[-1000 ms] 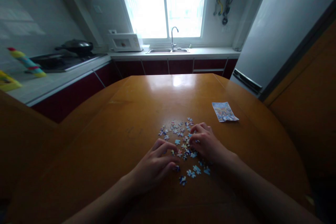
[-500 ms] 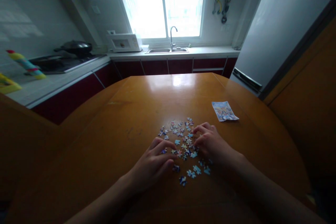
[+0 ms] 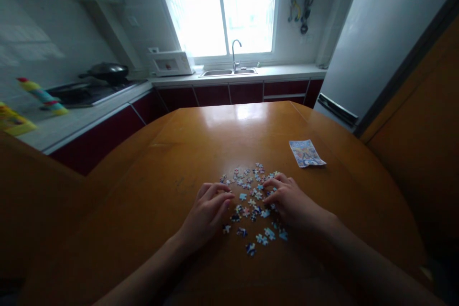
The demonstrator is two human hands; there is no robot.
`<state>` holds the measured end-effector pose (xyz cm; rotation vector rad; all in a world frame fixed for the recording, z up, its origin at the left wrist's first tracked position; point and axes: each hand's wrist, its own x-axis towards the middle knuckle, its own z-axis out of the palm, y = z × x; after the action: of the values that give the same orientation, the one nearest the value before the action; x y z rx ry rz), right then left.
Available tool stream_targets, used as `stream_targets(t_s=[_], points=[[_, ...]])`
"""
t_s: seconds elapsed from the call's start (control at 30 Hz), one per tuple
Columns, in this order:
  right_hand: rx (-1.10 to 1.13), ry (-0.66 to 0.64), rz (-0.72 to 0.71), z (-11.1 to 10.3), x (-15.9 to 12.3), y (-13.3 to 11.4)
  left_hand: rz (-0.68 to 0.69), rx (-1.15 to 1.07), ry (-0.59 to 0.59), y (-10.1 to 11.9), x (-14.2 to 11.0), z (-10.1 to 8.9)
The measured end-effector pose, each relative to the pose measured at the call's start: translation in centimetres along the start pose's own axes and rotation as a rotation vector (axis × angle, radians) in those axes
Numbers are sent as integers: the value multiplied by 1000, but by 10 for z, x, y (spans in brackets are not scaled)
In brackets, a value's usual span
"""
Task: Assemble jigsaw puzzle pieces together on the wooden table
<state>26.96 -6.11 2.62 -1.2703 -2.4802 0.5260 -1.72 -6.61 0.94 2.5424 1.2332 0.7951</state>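
Glossy orange-brown wooden table (image 3: pixel 172 158): small multicoloured jigsaw pieces (image 3: pixel 243 196) lie between the left hand (image 3: pixel 206 210), now farther left, and right hand (image 3: pixel 291 201); both half-curled by pieces; whether pinching, I cannot tell

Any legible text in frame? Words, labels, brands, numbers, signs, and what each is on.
No readable text anywhere.
Printed sheet: any lettering too small and blurred.
Puzzle pieces: any print too small.
Bottle: too blurred.
Yellow item: too blurred.
Microwave: nothing legible.
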Motion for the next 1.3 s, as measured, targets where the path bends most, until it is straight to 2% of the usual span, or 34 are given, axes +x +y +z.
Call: stream_targets(t_s=[0.2,0.4,0.57,0.7,0.9,1.1,1.17,1.3], points=[[105,78,68,5,5,0,89,34,-88,7,-2,-2],[156,-4,-129,4,1,-7,228,115,-238,25,-6,-2],[119,-28,-71,2,0,-8,239,129,-286,28,-5,-2],[193,-6,-90,1,2,-8,218,90,-293,27,-5,-2],[322,181,81,-4,11,11,203,28,-349,28,-2,-6],[359,341,295,-12,15,40,197,91,-242,18,-4,-2],[349,348,315,-14,14,45,203,120,-237,17,-4,-1],[290,264,320,-20,10,44,221,176,-263,23,-4,0]])
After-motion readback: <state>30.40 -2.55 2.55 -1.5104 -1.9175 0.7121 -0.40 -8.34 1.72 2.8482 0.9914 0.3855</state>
